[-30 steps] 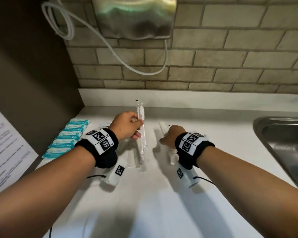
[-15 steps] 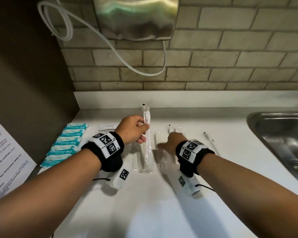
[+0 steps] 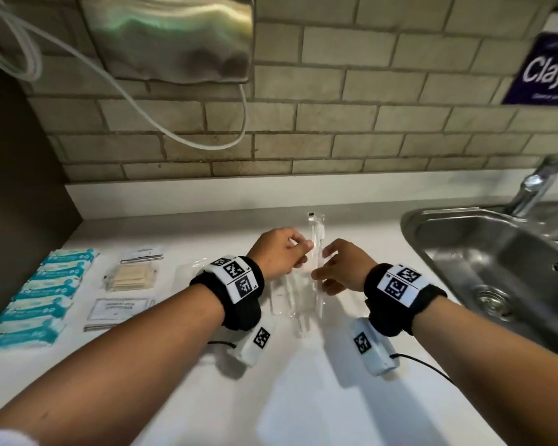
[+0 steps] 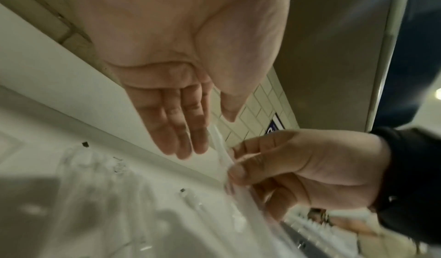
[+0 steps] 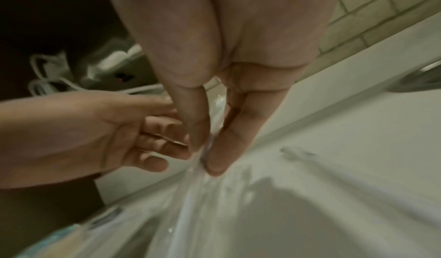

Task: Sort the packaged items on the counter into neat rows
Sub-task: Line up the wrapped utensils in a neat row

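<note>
Clear packet upright-tilted, long axis toward wall; right hand pinches it (left hand relaxed beside).

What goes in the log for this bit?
step: lining up clear packets | right hand: pinches clear packet | left hand: open beside it | blue packs: in a row, left
</note>
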